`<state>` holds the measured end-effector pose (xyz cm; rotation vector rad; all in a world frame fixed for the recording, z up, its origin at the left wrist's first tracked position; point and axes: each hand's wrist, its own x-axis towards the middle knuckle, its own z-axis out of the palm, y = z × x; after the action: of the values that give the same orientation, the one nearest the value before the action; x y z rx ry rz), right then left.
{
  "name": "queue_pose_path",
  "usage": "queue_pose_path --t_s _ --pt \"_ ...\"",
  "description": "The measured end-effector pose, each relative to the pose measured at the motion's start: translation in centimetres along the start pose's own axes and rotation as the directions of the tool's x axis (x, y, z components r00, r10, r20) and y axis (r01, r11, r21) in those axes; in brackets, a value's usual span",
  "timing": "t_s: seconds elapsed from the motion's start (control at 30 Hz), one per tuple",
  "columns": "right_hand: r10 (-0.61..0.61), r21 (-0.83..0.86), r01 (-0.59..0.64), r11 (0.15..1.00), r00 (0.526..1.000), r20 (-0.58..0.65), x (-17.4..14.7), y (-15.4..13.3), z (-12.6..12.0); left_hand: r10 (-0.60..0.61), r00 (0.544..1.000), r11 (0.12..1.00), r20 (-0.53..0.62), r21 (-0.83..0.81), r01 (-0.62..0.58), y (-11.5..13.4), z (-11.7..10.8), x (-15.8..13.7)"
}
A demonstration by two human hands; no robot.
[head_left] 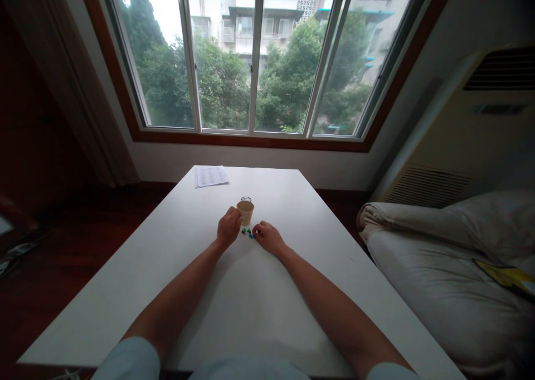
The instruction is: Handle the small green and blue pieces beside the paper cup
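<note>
A small tan paper cup [247, 215] stands upright near the middle of the white table [251, 291]. My left hand [229, 227] is closed at the cup's left wall, with its fingertips against the side. Just in front of the cup lie several tiny green, blue and dark pieces [244, 231], too small to make out. My right hand [268, 237] rests low on the tabletop at their right side. Its fingers are curled together at the pieces, and what they pinch is hidden. Behind the cup is a small round clear object [246, 199], partly covered by it.
Printed paper sheets [212, 176] lie at the table's far left corner. Beyond the far edge is a wall with a wide window [253, 68]. To the right are a pale cushioned seat [426, 268] and a standing air conditioner [468, 129]. A curtain [83, 101] hangs at the left.
</note>
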<state>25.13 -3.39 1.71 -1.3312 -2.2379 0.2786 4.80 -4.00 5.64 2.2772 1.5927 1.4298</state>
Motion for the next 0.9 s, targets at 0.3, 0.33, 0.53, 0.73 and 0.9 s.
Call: queue_pose_path --t_s 0.3,0.33,0.53,0.73,0.9 --pt "0.001 0.007 -0.001 1.0 1.0 -0.001 -0.04 -0.14 -0.11 0.035 0.999 0.997 0.001 -0.064 -0.035 -0.05 -0.1 -0.44" --pt "-0.001 0.011 0.001 1.0 1.0 -0.001 -0.03 -0.09 -0.06 0.037 0.999 0.997 0.001 -0.062 -0.036 -0.03 -0.12 -0.48" --pt "0.0 0.012 0.0 1.0 1.0 -0.014 -0.02 0.04 0.16 0.075 0.997 0.996 -0.025 -0.051 -0.077 0.4 -0.23 -0.65" --pt "-0.01 0.007 0.01 1.0 1.0 -0.005 -0.05 0.03 0.05 0.129 0.991 0.992 0.019 0.002 -0.129 0.56 0.1 -0.76" --pt "-0.009 0.007 0.009 1.0 1.0 -0.004 -0.05 0.15 0.02 0.15 0.986 0.988 0.078 0.013 -0.152 0.35 0.13 -0.74"
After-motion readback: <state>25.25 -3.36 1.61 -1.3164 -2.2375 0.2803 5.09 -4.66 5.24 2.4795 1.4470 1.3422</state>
